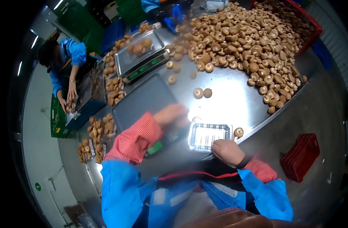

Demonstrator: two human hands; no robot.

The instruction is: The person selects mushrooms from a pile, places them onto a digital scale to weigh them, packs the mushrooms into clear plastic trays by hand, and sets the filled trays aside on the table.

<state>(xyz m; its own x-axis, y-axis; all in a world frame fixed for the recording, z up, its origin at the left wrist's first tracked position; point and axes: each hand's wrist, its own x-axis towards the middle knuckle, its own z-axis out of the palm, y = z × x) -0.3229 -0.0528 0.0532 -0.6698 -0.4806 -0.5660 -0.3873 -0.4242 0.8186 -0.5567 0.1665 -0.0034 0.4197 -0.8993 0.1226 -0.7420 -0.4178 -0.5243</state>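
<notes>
My right hand (228, 152) has its fingers closed on the near right rim of a clear plastic tray (192, 140). The tray lies flat at the table's near edge, and a pale, striped bottom shows through it. Smeared by motion, my left hand (173, 115) is left of the tray, over the edge of a dark scale platform (143, 102); its fingers cannot be made out. One mushroom (238, 132) sits just right of the tray. A pair of mushrooms (203, 93) lies beyond it, and another is partly visible by its far left corner.
A large mushroom heap (242, 41) spills from a red crate (310, 26). Another scale (139, 53) and several filled trays (115, 91) stand left. A co-worker (67, 60) handles a tray at far left; blue gloves (174, 19) show opposite. Red crates (300, 157) sit on the floor.
</notes>
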